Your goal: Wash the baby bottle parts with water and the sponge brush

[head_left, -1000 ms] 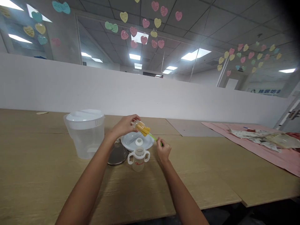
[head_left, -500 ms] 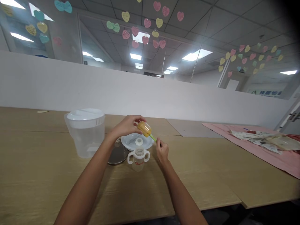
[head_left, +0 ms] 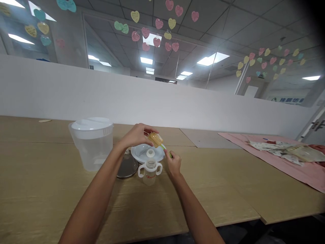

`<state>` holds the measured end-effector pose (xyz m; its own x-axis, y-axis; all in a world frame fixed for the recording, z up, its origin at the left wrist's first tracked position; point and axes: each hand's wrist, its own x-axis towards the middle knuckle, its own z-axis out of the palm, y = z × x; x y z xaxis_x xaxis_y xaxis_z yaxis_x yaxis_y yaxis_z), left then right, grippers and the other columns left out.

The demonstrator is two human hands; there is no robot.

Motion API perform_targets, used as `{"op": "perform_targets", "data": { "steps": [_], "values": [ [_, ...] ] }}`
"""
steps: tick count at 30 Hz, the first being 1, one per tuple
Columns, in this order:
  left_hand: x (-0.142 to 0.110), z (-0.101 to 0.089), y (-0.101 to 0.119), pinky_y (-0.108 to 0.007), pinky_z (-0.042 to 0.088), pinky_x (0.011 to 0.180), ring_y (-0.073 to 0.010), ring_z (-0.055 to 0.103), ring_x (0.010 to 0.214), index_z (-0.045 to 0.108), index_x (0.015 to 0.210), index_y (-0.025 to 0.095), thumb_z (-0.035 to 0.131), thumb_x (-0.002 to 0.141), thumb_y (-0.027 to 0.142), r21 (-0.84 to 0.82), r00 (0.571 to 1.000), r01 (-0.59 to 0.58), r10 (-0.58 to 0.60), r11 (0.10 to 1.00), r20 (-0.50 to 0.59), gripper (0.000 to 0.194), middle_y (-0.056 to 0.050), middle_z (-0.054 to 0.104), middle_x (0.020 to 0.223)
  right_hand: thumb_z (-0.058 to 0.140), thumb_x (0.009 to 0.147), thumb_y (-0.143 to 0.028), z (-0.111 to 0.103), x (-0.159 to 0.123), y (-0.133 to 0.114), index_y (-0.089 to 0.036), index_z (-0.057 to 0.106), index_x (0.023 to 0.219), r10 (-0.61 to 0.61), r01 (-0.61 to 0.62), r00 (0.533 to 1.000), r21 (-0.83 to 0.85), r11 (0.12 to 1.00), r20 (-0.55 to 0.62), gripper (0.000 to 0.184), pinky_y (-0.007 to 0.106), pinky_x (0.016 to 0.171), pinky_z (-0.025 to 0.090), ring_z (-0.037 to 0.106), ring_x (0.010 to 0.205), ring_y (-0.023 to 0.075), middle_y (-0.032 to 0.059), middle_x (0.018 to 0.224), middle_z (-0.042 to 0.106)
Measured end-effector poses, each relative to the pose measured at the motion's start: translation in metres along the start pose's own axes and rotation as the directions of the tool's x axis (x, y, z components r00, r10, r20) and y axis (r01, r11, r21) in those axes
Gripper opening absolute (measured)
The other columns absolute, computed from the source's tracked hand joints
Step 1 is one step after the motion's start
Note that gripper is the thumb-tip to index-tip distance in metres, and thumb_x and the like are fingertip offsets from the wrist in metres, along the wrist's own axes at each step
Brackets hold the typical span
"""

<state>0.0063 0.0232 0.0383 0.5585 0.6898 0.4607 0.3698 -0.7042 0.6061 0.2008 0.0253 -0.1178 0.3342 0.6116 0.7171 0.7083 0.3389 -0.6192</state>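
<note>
My left hand (head_left: 139,135) is closed around a small clear cap (head_left: 160,137), tilted above the plate. Inside the cap sits the yellow sponge head (head_left: 153,138) of a bottle brush. Its green handle (head_left: 163,146) runs down to my right hand (head_left: 173,162), whose fingers are wrapped round it. Below my hands stands an uncapped baby bottle (head_left: 149,176), upright, with white side handles and red lettering. Just behind it, a white bottle top (head_left: 150,153) rests in a pale plate or shallow bowl (head_left: 135,156).
A lidded clear plastic pitcher (head_left: 93,149) stands at the left. Beside the plate lies a dark round lid (head_left: 127,167), partly behind my left forearm. At the right, a pink cloth (head_left: 266,156) bears plastic packets (head_left: 302,152). A white wall (head_left: 152,101) rises behind the table.
My right hand has shifted slightly up and left along with the brush handle. The sponge head has turned a little within the cap, while my left hand stays nearly in place.
</note>
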Motion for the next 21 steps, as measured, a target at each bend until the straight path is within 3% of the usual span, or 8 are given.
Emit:
{"op": "perform_targets", "data": {
  "steps": [5, 8, 15, 18, 21],
  "values": [
    [-0.005, -0.007, 0.008, -0.032, 0.048, 0.082, -0.0194, 0.060, 0.086, 0.066, 0.093, 0.019, 0.075, 0.048, 0.023, -0.067, 1.000, 0.005, -0.004, 0.998, 0.014, 0.046, -0.002, 0.067, 0.093, 0.041, 0.078, -0.052, -0.002, -0.002, -0.001, -0.017, 0.027, 0.044, -0.147, 0.146, 0.989, 0.032, 0.989, 0.015, 0.051, 0.019, 0.046, 0.019, 0.019, 0.047, 0.0050, -0.0067, 0.048, 0.017],
    [-0.006, -0.009, 0.008, -0.034, 0.048, 0.084, -0.0202, 0.060, 0.088, 0.065, 0.095, 0.018, 0.076, 0.047, 0.023, -0.112, 0.999, 0.034, -0.032, 0.993, 0.023, 0.049, -0.004, 0.067, 0.095, 0.042, 0.078, -0.051, -0.005, -0.003, -0.003, -0.017, 0.025, 0.045, -0.172, 0.173, 0.985, 0.060, 0.983, -0.019, 0.050, 0.019, 0.045, 0.019, 0.019, 0.046, 0.0047, -0.0067, 0.047, 0.018],
    [-0.005, -0.007, 0.004, -0.034, 0.048, 0.084, -0.0212, 0.060, 0.091, 0.063, 0.101, 0.019, 0.076, 0.048, 0.025, -0.183, 0.995, 0.074, -0.060, 0.980, 0.081, 0.055, -0.004, 0.066, 0.098, 0.042, 0.076, -0.053, -0.002, -0.001, -0.009, -0.019, 0.023, 0.047, 0.061, -0.044, 0.994, 0.183, 0.982, -0.090, 0.049, 0.020, 0.046, 0.020, 0.020, 0.049, 0.0059, -0.0053, 0.051, 0.018],
    [-0.001, -0.002, 0.000, -0.034, 0.048, 0.083, -0.0206, 0.060, 0.089, 0.064, 0.098, 0.019, 0.075, 0.048, 0.023, -0.154, 0.998, 0.055, -0.048, 0.987, 0.047, 0.051, -0.004, 0.066, 0.096, 0.044, 0.074, -0.055, 0.000, 0.001, -0.008, -0.019, 0.024, 0.047, 0.155, -0.143, 0.986, 0.184, 0.973, -0.057, 0.049, 0.021, 0.045, 0.020, 0.020, 0.051, 0.0065, -0.0048, 0.052, 0.018],
    [0.002, 0.002, -0.003, -0.034, 0.047, 0.085, -0.0199, 0.059, 0.090, 0.065, 0.096, 0.019, 0.074, 0.048, 0.022, -0.120, 1.000, 0.006, -0.005, 0.993, 0.006, 0.048, -0.003, 0.066, 0.097, 0.043, 0.074, -0.055, 0.001, 0.000, -0.008, -0.019, 0.025, 0.048, 0.175, -0.174, 0.985, 0.164, 0.971, 0.010, 0.048, 0.021, 0.045, 0.020, 0.021, 0.051, 0.0068, -0.0047, 0.052, 0.018]
  ]
}}
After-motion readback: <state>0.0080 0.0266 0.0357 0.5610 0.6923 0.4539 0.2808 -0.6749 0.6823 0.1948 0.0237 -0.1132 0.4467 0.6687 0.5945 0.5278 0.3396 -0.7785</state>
